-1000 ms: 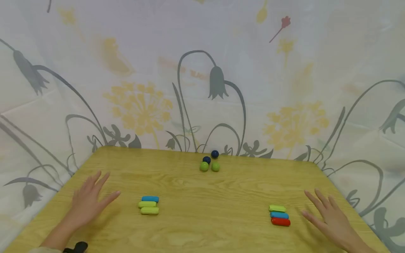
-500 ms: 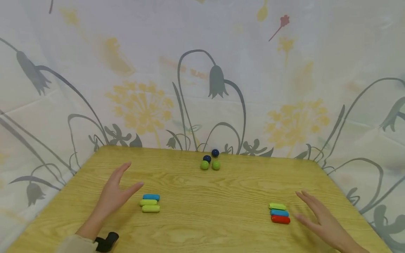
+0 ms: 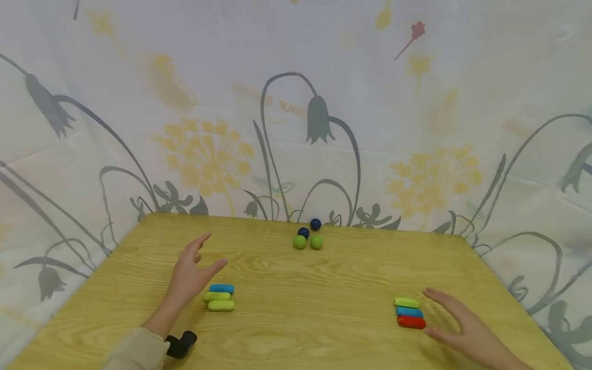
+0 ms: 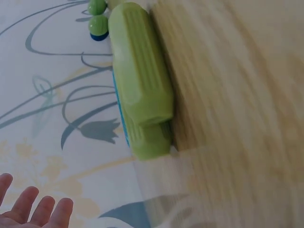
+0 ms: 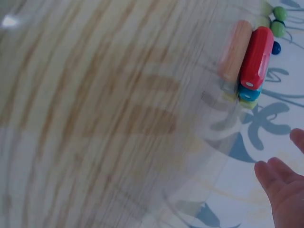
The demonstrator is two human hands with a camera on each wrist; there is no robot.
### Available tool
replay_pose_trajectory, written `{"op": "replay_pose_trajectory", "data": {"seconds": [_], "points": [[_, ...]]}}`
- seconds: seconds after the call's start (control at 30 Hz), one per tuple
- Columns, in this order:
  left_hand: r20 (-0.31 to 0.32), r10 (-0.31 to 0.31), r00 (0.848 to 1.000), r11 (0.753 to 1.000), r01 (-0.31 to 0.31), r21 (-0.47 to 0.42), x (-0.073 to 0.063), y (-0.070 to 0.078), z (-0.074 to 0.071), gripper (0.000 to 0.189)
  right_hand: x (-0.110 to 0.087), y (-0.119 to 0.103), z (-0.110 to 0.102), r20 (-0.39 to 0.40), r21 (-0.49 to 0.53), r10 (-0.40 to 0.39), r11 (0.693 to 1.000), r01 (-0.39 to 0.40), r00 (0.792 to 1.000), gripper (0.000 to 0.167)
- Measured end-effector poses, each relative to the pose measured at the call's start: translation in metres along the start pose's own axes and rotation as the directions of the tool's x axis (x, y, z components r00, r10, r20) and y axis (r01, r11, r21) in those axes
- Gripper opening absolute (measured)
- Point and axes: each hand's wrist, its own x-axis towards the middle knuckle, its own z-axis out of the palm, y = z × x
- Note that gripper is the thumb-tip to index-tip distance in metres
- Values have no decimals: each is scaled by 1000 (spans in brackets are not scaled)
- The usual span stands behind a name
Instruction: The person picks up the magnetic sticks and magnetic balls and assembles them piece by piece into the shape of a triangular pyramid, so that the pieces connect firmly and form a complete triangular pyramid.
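Note:
My left hand hovers over the table's left part, thumb and fingers spread apart, holding nothing. Just right of it lie a blue oblong piece and two yellow-green oblong pieces, side by side; the left wrist view shows the ribbed side of a yellow-green piece. On the other side, my right hand is held with its thumb and fingers apart, nothing between them. Close to its fingertips rest a yellow-green oblong piece, a blue one and a red one in a row.
Two dark blue balls and two green balls sit near the back edge of the wood-grain table. A flower-patterned cloth hangs behind it. A black device is at my left wrist.
My left hand has moved right, toward the left row of pieces. My right hand has shifted slightly left, closer to the right row. The pieces and balls stay in place.

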Motion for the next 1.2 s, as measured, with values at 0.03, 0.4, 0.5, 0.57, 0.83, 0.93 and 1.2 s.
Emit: {"op": "replay_pose_trajectory", "data": {"seconds": [0.03,0.4,0.5,0.57,0.83,0.93,1.2], "points": [[2,-7,1000,1000,7,-11,2,0,2,73,0,0,0,5,-7,2,1000,-2,1000,63],[12,-26,1000,997,26,-76,15,6,24,68,2,-2,10,-37,-68,-136,989,133,990,52],[3,-22,1000,995,22,-97,17,8,30,67,3,-4,11,-35,-41,-165,986,163,986,47],[0,-22,1000,994,22,-110,18,10,34,66,4,-4,12,-31,-31,-190,981,189,981,45],[5,-19,1000,988,19,-153,26,14,48,62,7,-1,16,20,6,-270,963,270,963,40],[2,-6,1000,987,6,-158,29,16,54,62,8,1,17,45,33,-290,957,289,956,34],[2,38,999,981,-37,-192,39,21,74,61,13,4,19,68,104,-336,939,329,939,28]]}}
